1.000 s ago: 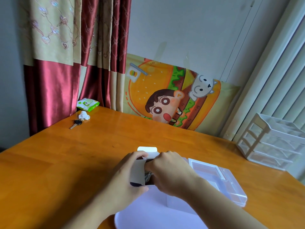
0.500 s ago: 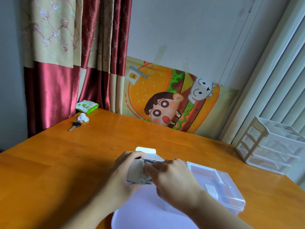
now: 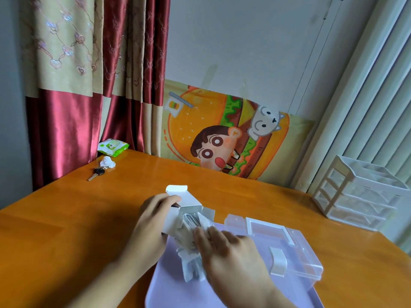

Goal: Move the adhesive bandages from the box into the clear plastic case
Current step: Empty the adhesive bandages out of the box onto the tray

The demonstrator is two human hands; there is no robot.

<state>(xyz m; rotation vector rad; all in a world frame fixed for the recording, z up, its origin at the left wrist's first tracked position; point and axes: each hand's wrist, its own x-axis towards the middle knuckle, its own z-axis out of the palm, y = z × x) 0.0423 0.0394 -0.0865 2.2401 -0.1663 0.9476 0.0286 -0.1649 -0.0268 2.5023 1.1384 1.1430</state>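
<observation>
My left hand (image 3: pixel 151 223) grips a small white cardboard box (image 3: pixel 189 207) with its end flaps open, tilted above a lilac tray (image 3: pixel 169 283). My right hand (image 3: pixel 226 252) pinches a bundle of white-wrapped adhesive bandages (image 3: pixel 191 261), which stick half out of the box mouth and hang down over the tray. The clear plastic case (image 3: pixel 289 247) stands closed on the tray just right of my right hand, its white latch facing me. How many bandages remain inside the box is hidden.
The orange wooden table (image 3: pixel 66 218) holds a key with a white fob (image 3: pixel 100 171) and a green wipes pack (image 3: pixel 112 147) at the far left by red curtains. A white drawer organiser (image 3: pixel 360 192) stands at the right edge. A cartoon cloth leans on the wall.
My right hand has drawn the bandage bundle out of the box toward me, and the box flaps have spread open. The view has shifted slightly.
</observation>
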